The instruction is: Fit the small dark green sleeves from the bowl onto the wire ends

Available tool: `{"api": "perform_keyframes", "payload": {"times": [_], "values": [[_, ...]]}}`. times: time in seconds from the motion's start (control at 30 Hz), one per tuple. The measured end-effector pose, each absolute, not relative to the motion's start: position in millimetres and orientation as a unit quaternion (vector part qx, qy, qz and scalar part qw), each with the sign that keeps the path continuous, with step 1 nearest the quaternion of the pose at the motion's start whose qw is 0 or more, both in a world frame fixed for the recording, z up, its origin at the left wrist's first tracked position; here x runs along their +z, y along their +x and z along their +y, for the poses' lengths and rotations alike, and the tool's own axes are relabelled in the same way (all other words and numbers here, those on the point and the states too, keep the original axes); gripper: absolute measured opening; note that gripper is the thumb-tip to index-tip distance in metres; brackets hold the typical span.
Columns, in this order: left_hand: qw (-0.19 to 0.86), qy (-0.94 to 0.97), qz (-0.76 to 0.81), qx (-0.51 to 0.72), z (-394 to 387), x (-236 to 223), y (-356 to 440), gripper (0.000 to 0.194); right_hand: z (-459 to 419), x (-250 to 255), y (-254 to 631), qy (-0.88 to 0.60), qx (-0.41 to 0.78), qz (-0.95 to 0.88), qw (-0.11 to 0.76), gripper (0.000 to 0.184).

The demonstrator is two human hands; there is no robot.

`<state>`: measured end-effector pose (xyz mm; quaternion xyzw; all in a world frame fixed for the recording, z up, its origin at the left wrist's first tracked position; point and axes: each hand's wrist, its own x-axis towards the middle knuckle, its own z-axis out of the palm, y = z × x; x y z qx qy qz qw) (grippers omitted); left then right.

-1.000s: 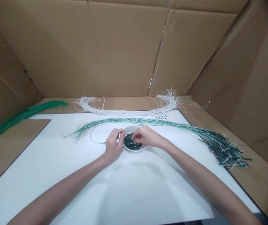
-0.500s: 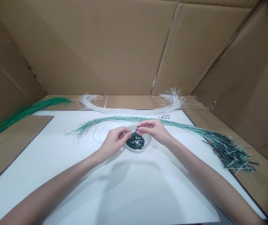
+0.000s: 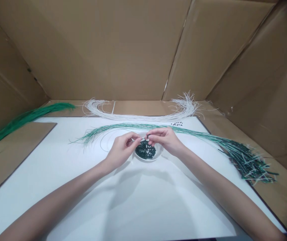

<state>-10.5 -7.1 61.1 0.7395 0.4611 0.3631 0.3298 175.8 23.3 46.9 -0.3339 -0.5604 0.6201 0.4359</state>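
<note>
A small white bowl point(image 3: 149, 160) holding dark green beads point(image 3: 144, 152) stands on the white board. Over its left rim my left hand point(image 3: 122, 147) is closed in a pinch on a thin cord point(image 3: 142, 138), whose pale tip points toward the other hand. A loop of thin cord trails on the board left of that hand. My right hand point(image 3: 167, 140) pinches a dark bead point(image 3: 148, 136) between thumb and forefinger, close to the cord's tip. Whether bead and cord touch is too small to tell.
Behind the bowl lies a bundle of green cords point(image 3: 133, 125), its right end strung with dark beads point(image 3: 246, 160). A white cord bundle point(image 3: 138, 117) curves farther back, with several loose beads point(image 3: 176, 124) nearby. Green strands point(image 3: 27, 117) lie at left. Cardboard walls point(image 3: 103, 50) surround the board.
The pale cord tip now shows between my fingertips, where a dark bead and green cord showed before. Both hands stay over the bowl; the view has shifted slightly.
</note>
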Motion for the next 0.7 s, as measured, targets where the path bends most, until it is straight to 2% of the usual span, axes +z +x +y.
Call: {"api": "perform_keyframes", "payload": {"times": [0.7], "values": [[0.3, 0.752, 0.468, 0.354, -9.0, 61.6, -10.6, 0.022, 22.2, 44.4, 172.9, -0.352, 0.62, -0.541, 0.445, 0.018]]}}
